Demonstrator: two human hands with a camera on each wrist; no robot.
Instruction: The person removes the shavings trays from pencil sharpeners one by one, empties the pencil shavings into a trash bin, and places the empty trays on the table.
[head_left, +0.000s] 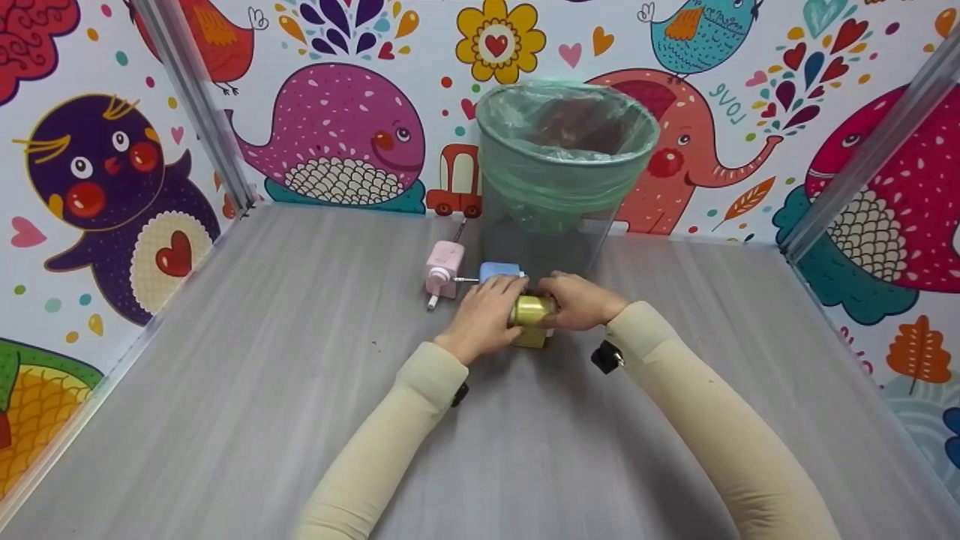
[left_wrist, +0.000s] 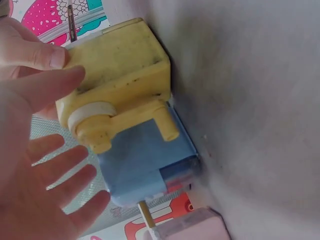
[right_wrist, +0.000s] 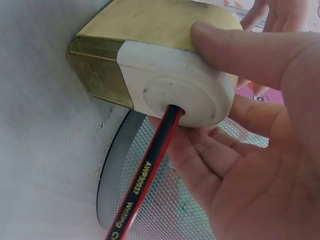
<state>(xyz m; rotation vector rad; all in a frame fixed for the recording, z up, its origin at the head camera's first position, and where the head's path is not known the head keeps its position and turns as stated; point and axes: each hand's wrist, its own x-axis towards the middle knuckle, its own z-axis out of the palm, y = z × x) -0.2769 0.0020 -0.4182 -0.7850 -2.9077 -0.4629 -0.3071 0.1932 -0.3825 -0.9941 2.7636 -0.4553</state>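
Note:
A yellow pencil sharpener (head_left: 534,310) with a white front stands on the grey table between both hands. My right hand (head_left: 581,300) grips it from the right, thumb on top and fingers beneath its rounded side in the right wrist view. A black and red pencil (right_wrist: 145,170) sticks out of the hole in the white front; its tip is hidden inside. At the other end, my left hand (head_left: 484,315) has its fingers spread and fairly straight, thumb at the yellow body, beside the yellow crank handle (left_wrist: 137,120).
Just behind stands a blue pencil sharpener (left_wrist: 145,160). Left of it is a pink sharpener (head_left: 446,259) with a crank and a pencil in it. A mesh bin lined with a green bag (head_left: 562,187) stands behind, against the patterned back wall (head_left: 337,135).

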